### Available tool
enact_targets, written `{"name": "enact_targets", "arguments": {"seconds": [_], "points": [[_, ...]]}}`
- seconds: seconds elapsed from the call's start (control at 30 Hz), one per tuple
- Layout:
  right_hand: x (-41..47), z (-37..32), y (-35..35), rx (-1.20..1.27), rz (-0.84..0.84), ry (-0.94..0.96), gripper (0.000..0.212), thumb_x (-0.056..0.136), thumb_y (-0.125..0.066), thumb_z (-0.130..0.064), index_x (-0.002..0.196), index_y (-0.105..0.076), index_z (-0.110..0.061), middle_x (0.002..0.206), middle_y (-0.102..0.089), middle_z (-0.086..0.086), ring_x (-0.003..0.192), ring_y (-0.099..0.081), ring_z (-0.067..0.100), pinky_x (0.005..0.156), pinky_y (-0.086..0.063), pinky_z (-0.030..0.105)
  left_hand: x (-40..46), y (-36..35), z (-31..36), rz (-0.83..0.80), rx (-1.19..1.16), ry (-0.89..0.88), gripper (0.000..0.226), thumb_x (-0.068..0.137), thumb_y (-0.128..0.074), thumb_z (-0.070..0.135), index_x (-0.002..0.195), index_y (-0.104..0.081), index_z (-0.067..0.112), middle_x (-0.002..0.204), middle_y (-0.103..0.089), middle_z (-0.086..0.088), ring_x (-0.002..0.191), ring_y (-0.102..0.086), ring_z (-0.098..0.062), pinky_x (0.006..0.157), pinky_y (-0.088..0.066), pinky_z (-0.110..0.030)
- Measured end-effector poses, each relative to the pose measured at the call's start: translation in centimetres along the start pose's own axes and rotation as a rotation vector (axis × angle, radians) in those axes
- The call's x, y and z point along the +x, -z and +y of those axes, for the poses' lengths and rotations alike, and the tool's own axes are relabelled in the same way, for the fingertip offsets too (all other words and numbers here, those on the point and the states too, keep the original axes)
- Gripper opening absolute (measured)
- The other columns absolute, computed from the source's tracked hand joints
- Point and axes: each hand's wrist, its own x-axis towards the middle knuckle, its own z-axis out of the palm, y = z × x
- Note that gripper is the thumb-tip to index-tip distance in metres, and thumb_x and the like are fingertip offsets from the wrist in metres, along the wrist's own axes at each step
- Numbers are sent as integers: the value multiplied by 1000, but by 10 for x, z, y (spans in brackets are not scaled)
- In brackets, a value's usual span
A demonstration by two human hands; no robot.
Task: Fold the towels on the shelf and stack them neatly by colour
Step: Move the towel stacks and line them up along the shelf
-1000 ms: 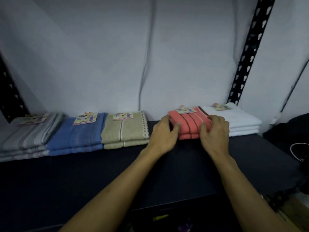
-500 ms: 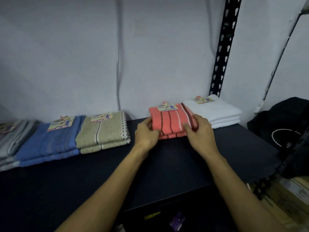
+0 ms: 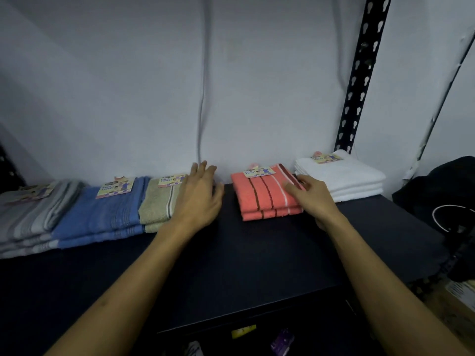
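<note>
Folded towel stacks line the back of the dark shelf (image 3: 257, 253): grey striped (image 3: 28, 214), blue (image 3: 102, 214), olive (image 3: 156, 204), coral with dark and white stripes (image 3: 262, 199) and white (image 3: 341, 178). Each top towel carries a paper label. My left hand (image 3: 200, 199) hovers with fingers spread over the right end of the olive stack, hiding that part, and holds nothing. My right hand (image 3: 313, 199) rests with loose fingers on the coral stack's right edge, touching it without gripping.
A black perforated shelf post (image 3: 359, 80) rises at the back right beside the white stack. A dark bag with a white cable (image 3: 447, 201) sits off the shelf's right end. Below the front edge lie small items and a cardboard box (image 3: 460, 299).
My left hand has let go of the coral stack and moved left over the olive stack. My right hand has loosened on the coral stack's right edge. The camera view shifted.
</note>
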Motion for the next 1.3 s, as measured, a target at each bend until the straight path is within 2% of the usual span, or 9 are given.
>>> {"name": "enact_targets", "arguments": {"seconds": [0.13, 0.33, 0.47, 0.7, 0.9, 1.0, 1.13, 1.23, 1.3], "points": [[9, 1, -23, 31, -11, -16, 36, 91, -71, -18, 126, -66, -12, 113, -71, 3, 99, -68, 18, 92, -55, 34, 8, 0, -28, -148, 172, 162, 52, 107, -26, 42, 147, -38, 13, 160, -32, -10, 152, -18, -31, 122, -14, -54], [20, -4, -55, -16, -7, -2, 31, 93, -68, -18, 123, -67, -15, 103, -70, -1, 98, -69, 20, 95, -55, 40, 4, -7, -41, -169, 213, 137, 52, 108, -24, 38, 154, -32, 15, 164, -29, -5, 154, -17, -23, 123, -12, -45], [21, -3, -64, -63, -67, 45, 32, 97, -62, -20, 129, -65, -19, 115, -71, 1, 102, -68, 20, 97, -55, 42, 6, -9, -43, -175, 229, 144, 55, 108, -21, 40, 157, -27, 16, 166, -25, -4, 155, -13, -22, 125, -9, -46], [18, -6, -67, -156, -64, 86, 32, 104, -47, -16, 132, -63, -16, 111, -67, 0, 104, -63, 19, 89, -45, 26, 7, -15, -45, -155, 195, 165, 77, 100, -6, 65, 159, -25, 20, 167, -23, -1, 156, -10, -19, 126, -7, -49], [20, -3, -67, -140, -63, 53, 40, 103, -49, -22, 142, -55, -16, 131, -64, 2, 120, -61, 22, 109, -46, 41, 5, -16, -45, -122, 167, 167, 95, 89, 1, 80, 159, -27, 22, 166, -25, -1, 156, -13, -19, 126, -8, -51], [19, -4, -67, -120, -65, 55, 37, 104, -49, -19, 140, -56, -14, 127, -65, -3, 115, -62, 18, 103, -47, 33, 4, -12, -41, -55, 79, 188, 97, 85, -1, 82, 154, -38, 24, 162, -37, -1, 154, -21, -21, 124, -13, -53], [15, -11, -66, -146, -49, 60, 34, 101, -51, -15, 134, -59, -9, 125, -66, 5, 111, -64, 23, 82, -45, 17, 2, -13, -39, -122, 229, 159, 95, 86, -17, 86, 159, -25, 25, 166, -26, -2, 155, -14, -25, 125, -8, -53], [12, -25, -68, -402, 34, 197, 53, 95, -53, -13, 147, -44, -5, 139, -57, 16, 130, -51, 33, 103, -40, 31, 2, -16, -41, -138, 254, 153, 98, 85, -19, 87, 160, -19, 25, 168, -20, -4, 156, -10, -25, 125, -6, -54], [18, -38, -77, -577, 114, 371, 53, 93, -55, -15, 145, -47, -6, 136, -59, 16, 129, -50, 35, 109, -35, 42, 2, -16, -43, -156, 264, 146, 99, 85, -19, 88, 161, -17, 25, 169, -17, -4, 157, -7, -25, 125, -4, -53]]}}
